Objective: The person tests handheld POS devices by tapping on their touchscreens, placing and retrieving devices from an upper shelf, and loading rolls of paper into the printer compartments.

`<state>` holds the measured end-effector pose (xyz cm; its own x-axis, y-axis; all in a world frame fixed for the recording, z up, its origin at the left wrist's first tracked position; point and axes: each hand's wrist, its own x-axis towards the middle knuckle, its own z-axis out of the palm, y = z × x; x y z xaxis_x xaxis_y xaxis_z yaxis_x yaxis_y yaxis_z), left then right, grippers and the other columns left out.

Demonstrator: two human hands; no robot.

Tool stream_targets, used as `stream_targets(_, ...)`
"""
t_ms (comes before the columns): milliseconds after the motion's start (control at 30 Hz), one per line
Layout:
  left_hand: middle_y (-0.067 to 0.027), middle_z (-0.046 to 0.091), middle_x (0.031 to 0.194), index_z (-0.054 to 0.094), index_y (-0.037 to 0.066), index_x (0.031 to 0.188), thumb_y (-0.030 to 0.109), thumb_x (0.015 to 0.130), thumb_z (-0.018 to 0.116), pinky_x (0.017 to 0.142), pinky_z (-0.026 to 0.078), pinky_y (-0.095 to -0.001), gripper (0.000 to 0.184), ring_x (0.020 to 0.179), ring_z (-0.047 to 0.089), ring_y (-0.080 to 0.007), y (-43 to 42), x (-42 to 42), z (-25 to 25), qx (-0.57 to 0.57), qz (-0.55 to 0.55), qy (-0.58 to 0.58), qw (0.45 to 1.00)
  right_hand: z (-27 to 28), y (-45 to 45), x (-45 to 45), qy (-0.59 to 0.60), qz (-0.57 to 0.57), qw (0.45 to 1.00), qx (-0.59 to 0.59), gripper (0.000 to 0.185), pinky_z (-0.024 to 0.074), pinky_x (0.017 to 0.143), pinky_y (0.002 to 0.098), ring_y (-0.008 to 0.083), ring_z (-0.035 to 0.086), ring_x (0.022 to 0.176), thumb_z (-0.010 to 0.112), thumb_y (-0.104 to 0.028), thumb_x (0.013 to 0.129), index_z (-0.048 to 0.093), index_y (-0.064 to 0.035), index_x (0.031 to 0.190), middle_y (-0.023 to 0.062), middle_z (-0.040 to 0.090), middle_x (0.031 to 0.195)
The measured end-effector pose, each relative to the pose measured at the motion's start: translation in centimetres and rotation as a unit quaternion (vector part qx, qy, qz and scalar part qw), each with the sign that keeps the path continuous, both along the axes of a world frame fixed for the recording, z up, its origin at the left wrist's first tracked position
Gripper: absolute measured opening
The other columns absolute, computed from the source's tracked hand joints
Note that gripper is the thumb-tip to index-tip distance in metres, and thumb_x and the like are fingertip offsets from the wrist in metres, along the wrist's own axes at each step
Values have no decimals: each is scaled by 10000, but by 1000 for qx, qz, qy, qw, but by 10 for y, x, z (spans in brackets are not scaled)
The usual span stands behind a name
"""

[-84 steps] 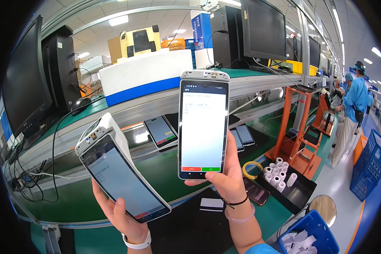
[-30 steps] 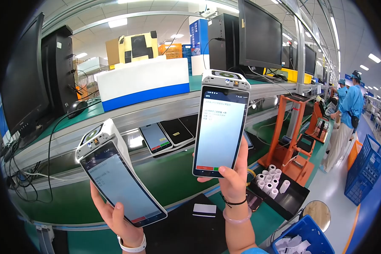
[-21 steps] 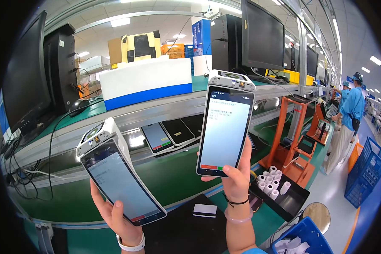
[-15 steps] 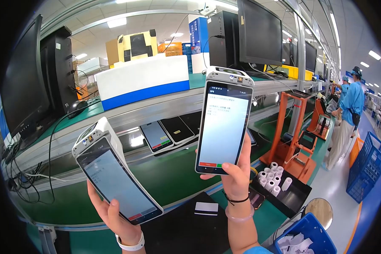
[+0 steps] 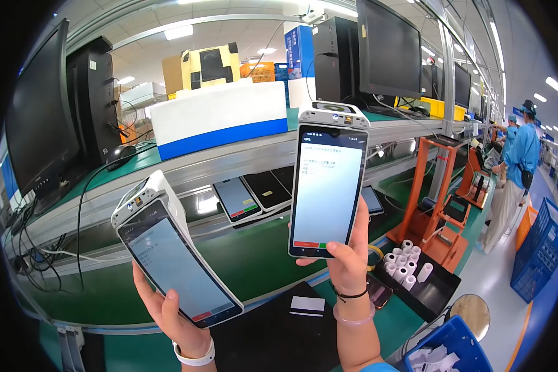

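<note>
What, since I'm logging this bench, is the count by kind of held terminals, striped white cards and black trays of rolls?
Held terminals: 2
Striped white card: 1
Black tray of rolls: 1
Total: 4

White card (image 5: 307,304) on black mat (image 5: 260,344)

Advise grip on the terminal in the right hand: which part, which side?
Likely the lower body of the terminal, by its long side edges, coming from behind and below. It stands near upright, screen facing the camera, bulkier head on top; the right hand holds it low, thumb beside the green button.
</note>
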<state>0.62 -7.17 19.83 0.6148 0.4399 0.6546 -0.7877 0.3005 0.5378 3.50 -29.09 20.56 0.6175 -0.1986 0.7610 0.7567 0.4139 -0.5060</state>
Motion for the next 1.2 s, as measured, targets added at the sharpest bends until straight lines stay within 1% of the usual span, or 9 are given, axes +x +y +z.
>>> stream_targets(100,-161,405,1320,242,1,1391,174,772,511,937,419,-348,697,1127,498,-259,-2,1,-1,-8,2,1,1000,-2,-2,-1,1,-4,1000,-8,793,605,549,371,388,618,929,527,-90,733,104,-81,1404,279,503,1146)
stream_targets(167,-188,402,1321,204,6,1402,177,768,553,967,392,-384,743,1152,480,-284,0,2,-2,-12,-20,-10,1000,-1,-1,0,1,2,1000,-12,795,604,548,373,387,619,929,529,-92,734,102,-84,1405,278,503,1146)
stream_targets(300,-187,401,1324,210,4,1400,164,768,550,985,368,-382,736,1170,463,-277,2,4,-4,-13,-10,-8,1000,-1,-1,0,8,-9,1000,2,804,603,548,382,386,614,940,540,-102,730,104,-88,1406,270,503,1152)
stream_targets(367,-182,400,1327,215,1,1399,151,766,544,1001,345,-375,729,1178,453,-268,3,6,-5,4,-18,-2,1000,-4,-5,0,20,24,999,9,811,602,606,398,318,601,978,535,-50,732,99,-100,1414,192,459,1225)
stream_targets(500,-176,411,1316,211,0,1402,90,767,509,994,339,-348,707,1157,462,-244,2,13,-6,15,-6,-12,1000,1,-2,-5,21,25,999,34,803,604,580,400,333,607,954,533,-54,729,109,-96,1411,203,457,1221)
stream_targets(633,-200,504,1210,149,12,1416,21,784,481,969,352,-330,714,1088,510,-213,4,14,-9,21,-23,-2,1000,1,4,-4,15,15,999,45,788,605,560,394,341,626,905,522,-47,732,121,-98,1409,220,473,1195)
stream_targets(833,-201,515,1201,119,17,1421,7,820,479,949,362,-315,700,1079,529,-204,10,23,-17,73,-16,-14,997,2,10,-3,18,11,1000,22,766,607,540,380,347,626,915,509,-45,735,141,-101,1404,218,478,1190)
stream_targets(1033,-187,575,1119,100,-10,1412,-17,833,467,922,370,-292,686,1023,560,-185,7,24,-16,115,7,-34,993,1,16,0,22,23,999,-1,760,608,547,368,328,632,907,533,-72,737,150,-72,1393,215,480,1185)
stream_targets(1200,-184,584,1106,95,-12,1411,1,846,477,912,373,-288,682,1008,563,-176,5,23,-15,113,-10,-45,992,0,23,-1,37,32,998,-27,768,606,552,368,317,629,918,555,-103,740,148,-58,1389,204,483,1183)
